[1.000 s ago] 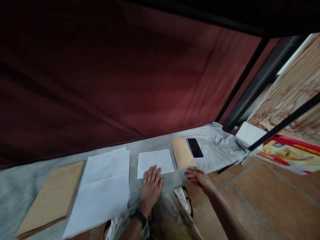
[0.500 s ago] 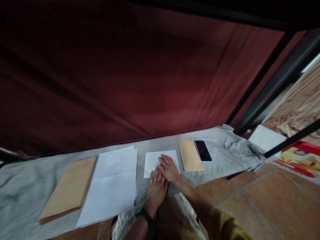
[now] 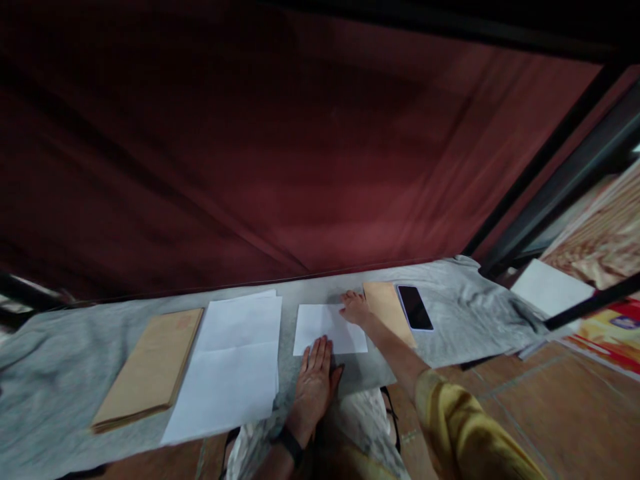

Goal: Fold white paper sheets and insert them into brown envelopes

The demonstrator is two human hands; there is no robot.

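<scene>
A small white sheet of paper (image 3: 325, 323), apparently folded, lies flat in front of me on the grey cloth. My left hand (image 3: 315, 377) rests with straight fingers on its near edge, thumb out to the side. At the sheet's far right corner is my right hand (image 3: 354, 308), its fingers spread and touching the paper there. Just right of that hand lies a brown envelope (image 3: 387, 307), partly covered by my right forearm. Neither hand grips anything.
Larger white sheets (image 3: 235, 353) lie left of my hands, with a stack of brown envelopes (image 3: 150, 373) beyond them. A phone (image 3: 415, 308) sits right of the single envelope. A dark red curtain (image 3: 300, 167) hangs behind the cloth-covered surface (image 3: 50, 400).
My hands were together, one overlapping the other on the sheet. The right hand has moved away to the far right corner, while the left stays near the front edge.
</scene>
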